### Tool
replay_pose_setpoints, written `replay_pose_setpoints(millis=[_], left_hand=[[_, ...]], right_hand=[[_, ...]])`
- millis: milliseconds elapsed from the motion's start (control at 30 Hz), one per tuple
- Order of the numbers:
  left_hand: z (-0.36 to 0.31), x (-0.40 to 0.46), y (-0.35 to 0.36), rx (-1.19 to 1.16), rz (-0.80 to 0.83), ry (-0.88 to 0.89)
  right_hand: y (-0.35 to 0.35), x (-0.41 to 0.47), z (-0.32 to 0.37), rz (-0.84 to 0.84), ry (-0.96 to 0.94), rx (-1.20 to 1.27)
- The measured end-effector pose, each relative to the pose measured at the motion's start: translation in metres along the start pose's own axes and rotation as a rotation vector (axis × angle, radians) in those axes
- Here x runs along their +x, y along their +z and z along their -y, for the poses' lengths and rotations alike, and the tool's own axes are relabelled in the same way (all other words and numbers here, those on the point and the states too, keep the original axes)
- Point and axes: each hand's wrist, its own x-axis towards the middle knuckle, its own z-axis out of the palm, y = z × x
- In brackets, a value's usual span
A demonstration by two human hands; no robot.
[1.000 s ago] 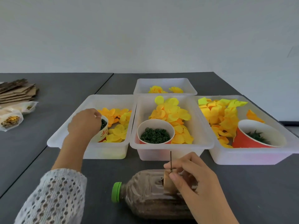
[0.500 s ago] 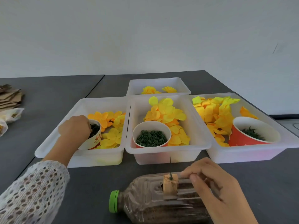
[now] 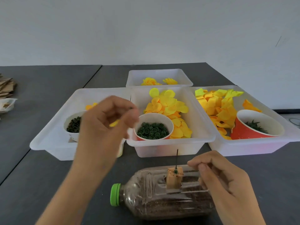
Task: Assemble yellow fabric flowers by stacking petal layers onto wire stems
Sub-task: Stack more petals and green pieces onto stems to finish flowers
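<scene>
Dark table [image 3: 40,176]: blurred left hand [image 3: 103,127] hides bin [image 3: 53,143].

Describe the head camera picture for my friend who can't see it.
A left hand, blurred, pinches a small dark green piece above white bins of yellow petals. The right hand rests on a lying soil-filled bottle holding an upright wire stem.

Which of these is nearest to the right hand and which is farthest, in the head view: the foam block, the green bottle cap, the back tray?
From the right hand:
1. Foam block, on the bottle, just left of the fingers.
2. Green bottle cap, farther left.
3. Back tray, far across the table.
</scene>
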Motion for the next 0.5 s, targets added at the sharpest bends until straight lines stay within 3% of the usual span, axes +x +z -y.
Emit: replay_pose_setpoints(millis=[100,200,367,500], left_hand=[[-0.02,-0.033,0.027,-0.138,0.184,0.036],[-0.018,-0.049,0.042,-0.216,0.235,0.017],[-0.011,-0.054,0.052,-0.274,0.142,0.026],[-0.006,-0.052,0.052,-0.119,0.061,0.104]], right_hand=[[0.007,0.001,-0.005,-0.026,0.04,0.013],[0.012,0.001,-0.007,-0.039,0.048,0.011],[0.016,-0.003,-0.012,-0.033,0.045,-0.039],[0.017,-0.003,-0.014,-0.035,0.053,-0.056]])
